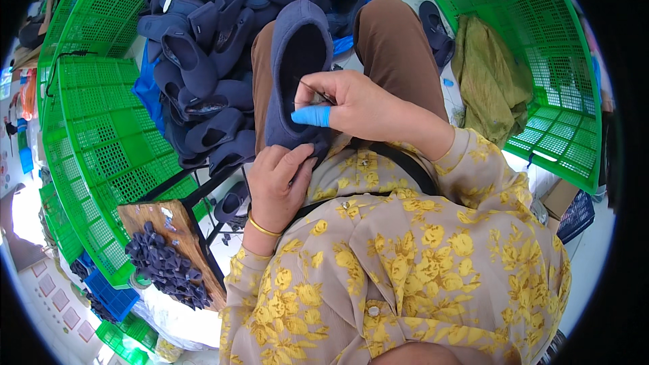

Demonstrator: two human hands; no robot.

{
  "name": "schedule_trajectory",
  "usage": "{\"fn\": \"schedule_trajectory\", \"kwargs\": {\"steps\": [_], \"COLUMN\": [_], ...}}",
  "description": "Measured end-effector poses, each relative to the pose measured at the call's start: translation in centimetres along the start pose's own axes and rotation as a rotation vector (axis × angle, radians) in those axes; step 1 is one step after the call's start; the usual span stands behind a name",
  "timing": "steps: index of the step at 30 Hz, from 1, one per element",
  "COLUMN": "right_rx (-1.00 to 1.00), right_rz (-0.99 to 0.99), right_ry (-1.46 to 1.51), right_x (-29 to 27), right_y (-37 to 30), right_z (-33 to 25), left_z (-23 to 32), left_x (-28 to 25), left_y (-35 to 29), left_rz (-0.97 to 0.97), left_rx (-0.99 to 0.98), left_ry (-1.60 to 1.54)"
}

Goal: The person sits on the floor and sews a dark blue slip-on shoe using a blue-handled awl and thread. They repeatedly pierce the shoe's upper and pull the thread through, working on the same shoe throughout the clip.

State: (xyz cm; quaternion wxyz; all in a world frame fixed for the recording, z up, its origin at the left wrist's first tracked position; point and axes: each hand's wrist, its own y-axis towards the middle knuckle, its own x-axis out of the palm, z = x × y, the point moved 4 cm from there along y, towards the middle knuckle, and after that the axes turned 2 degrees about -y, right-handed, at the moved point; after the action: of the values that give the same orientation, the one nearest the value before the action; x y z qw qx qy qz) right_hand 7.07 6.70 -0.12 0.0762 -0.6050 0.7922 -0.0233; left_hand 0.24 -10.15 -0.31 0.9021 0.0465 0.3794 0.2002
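Note:
A dark navy fabric slipper (303, 54) rests over my lap, its toe pointing away from me and its opening facing up. My left hand (277, 186) grips its heel end, thumb and fingers closed on the fabric. Over the slipper's opening, near the heel, is my right hand (358, 105). Its thumb and finger are pinched together, with blue tape (312, 116) wrapped round one digit. A thin dark line shows by the pinch, too small to name.
A big heap of similar slippers (223, 47) lies ahead and to the left. Green plastic crates (101, 135) stand at the left, another crate (554, 61) at the right with olive cloth (490, 81) by it. Small dark fabric pieces (165, 260) lie on a wooden board (142, 215).

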Motion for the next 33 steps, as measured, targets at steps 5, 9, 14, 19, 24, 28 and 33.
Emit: {"fn": "schedule_trajectory", "kwargs": {"steps": [5, 9, 14, 19, 24, 28, 33], "right_rx": [-0.066, -0.130, -0.237, -0.336, -0.573, -0.717, -0.713], "right_rz": [0.071, 0.094, 0.099, 0.111, 0.317, 0.635, 0.732], "right_ry": [0.055, 0.199, 0.285, 0.656, 0.628, 0.398, 0.261], "right_x": [-0.2, -0.6, -2.0, -3.9, -8.7, -12.4, -10.8], "right_y": [0.8, 1.5, 0.6, -0.7, -1.4, -4.0, -4.1], "right_z": [-2.3, -3.8, -7.7, -9.6, -11.7, -12.7, -8.4], "left_z": [0.5, 0.8, 0.4, 0.2, 0.1, 0.1, -0.1], "left_x": [0.2, 0.1, 0.2, 0.3, 0.2, 0.2, 0.6], "left_y": [-0.1, 0.2, -0.1, -0.2, -0.4, -0.2, -0.2], "left_rz": [0.036, 0.123, 0.115, 0.100, 0.093, 0.086, 0.097], "left_rx": [-0.003, -0.020, -0.010, -0.011, -0.003, 0.022, 0.056], "left_ry": [0.042, 0.002, 0.003, 0.015, 0.011, 0.024, 0.028]}}
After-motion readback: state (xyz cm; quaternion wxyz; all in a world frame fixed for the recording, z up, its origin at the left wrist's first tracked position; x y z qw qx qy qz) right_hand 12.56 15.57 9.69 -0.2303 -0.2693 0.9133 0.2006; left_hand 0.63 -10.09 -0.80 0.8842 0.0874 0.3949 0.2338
